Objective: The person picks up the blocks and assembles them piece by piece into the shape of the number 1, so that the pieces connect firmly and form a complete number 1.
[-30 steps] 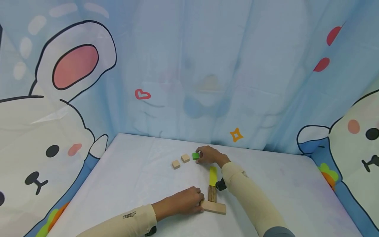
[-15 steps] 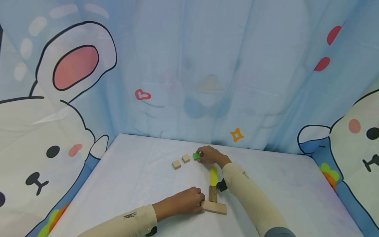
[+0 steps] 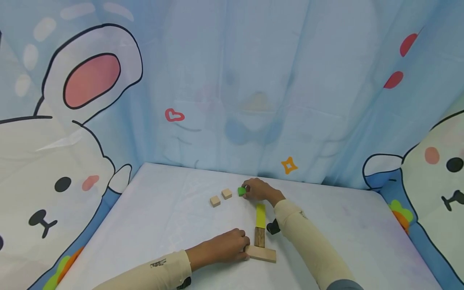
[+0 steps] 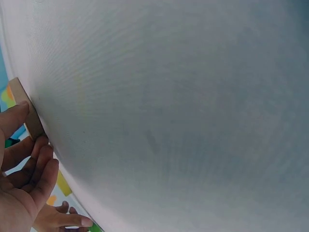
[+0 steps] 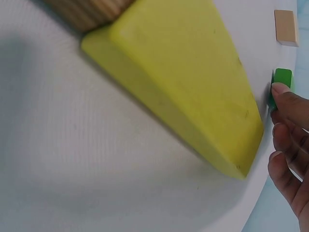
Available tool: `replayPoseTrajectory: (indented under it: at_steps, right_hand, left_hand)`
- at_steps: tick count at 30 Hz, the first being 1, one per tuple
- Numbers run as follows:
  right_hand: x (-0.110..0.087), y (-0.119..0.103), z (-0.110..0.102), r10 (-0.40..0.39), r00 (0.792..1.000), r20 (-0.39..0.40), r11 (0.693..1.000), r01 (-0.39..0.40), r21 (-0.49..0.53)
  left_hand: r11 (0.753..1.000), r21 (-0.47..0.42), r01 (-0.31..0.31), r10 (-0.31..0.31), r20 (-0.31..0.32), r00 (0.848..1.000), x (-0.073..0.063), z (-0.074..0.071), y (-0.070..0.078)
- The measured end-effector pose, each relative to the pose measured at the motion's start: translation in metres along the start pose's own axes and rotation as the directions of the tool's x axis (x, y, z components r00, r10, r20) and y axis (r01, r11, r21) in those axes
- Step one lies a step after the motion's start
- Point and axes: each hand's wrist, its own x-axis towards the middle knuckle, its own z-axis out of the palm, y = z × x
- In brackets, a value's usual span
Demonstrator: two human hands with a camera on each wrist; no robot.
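My right hand (image 3: 259, 189) pinches a small green block (image 3: 241, 191) near the far edge of the table; the right wrist view shows the thumb on the green block (image 5: 283, 77). My left hand (image 3: 232, 246) grips the left end of a plain wooden plank block (image 3: 262, 254), thumb on one side and fingers on the other in the left wrist view (image 4: 30, 113). From that plank a dark brown wooden block (image 3: 259, 237) runs away from me, followed end to end by a yellow block (image 3: 260, 216), a long bar lying flat.
Two small plain wooden cubes, the nearer cube (image 3: 215, 201) and the farther cube (image 3: 226, 193), lie left of the green block in a slanting row. A white cloth covers the table (image 3: 152, 209). Behind it hangs a light blue printed curtain (image 3: 217, 80).
My right hand has shifted slightly to the right with the green block, widening the gap to the cubes. The left hand and the plank stay in place.
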Motion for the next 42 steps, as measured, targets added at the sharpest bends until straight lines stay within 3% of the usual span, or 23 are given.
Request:
replayPoseTrajectory:
  at_steps: [15,42]
  right_hand:
    - [-0.010,0.002,-0.003,0.026,1.000,-0.012,0.999,-0.025,0.023]
    - [-0.024,0.011,-0.010,-0.008,0.999,-0.036,1.000,0.009,0.023]
  left_hand:
    - [1.000,-0.010,0.017,-0.017,0.019,1.000,-0.002,0.001,0.002]
    - [1.000,0.007,0.013,-0.013,0.008,1.000,-0.001,-0.001,0.004]
